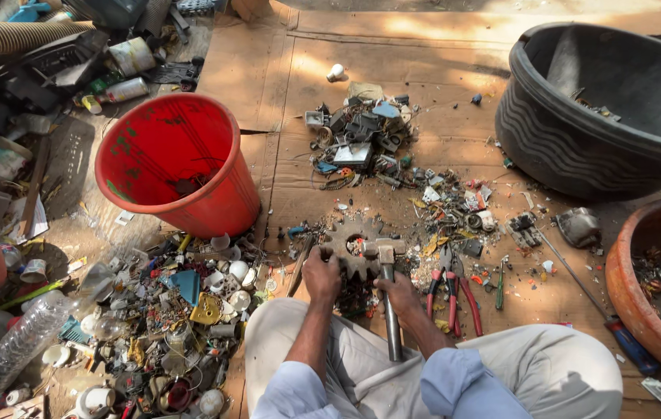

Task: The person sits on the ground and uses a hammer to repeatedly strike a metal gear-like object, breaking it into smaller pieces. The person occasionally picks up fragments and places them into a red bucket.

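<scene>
The person sits on the cardboard sheet (439,132), legs spread, and the work sits right between the knees. The left hand (321,275) is curled narrow, pressing down on some small piece beside the toothed steel gear (355,242); what it pins is too small to tell. The right hand (402,295) is wrapped tight around the handle of the hammer (387,279), whose head rests at the gear's 4 o'clock edge, just touching or just above it, hard to say which.

My read: this is the breaking-apart step, with the gear serving as an anvil and the hammer set for a blow. The next strike calls for a short, straight lift, with the left fingers kept back from the head's landing spot, since they lie very near it.

Room is tight. At the gear's 3 o'clock lie red-handled pliers (448,289), close to the right wrist. At 9 o'clock a heap of mixed scrap (167,310) crowds the left knee. The red bucket (175,159) stands at 10 o'clock, its rim near the gear. At 12 o'clock sits a small pile of dark parts (357,132), with bare cardboard around it. The black tub (602,109) at 2 o'clock and the terracotta bowl (648,287) at 3 o'clock stand well apart. The open air above is the clear path for the swing.
</scene>
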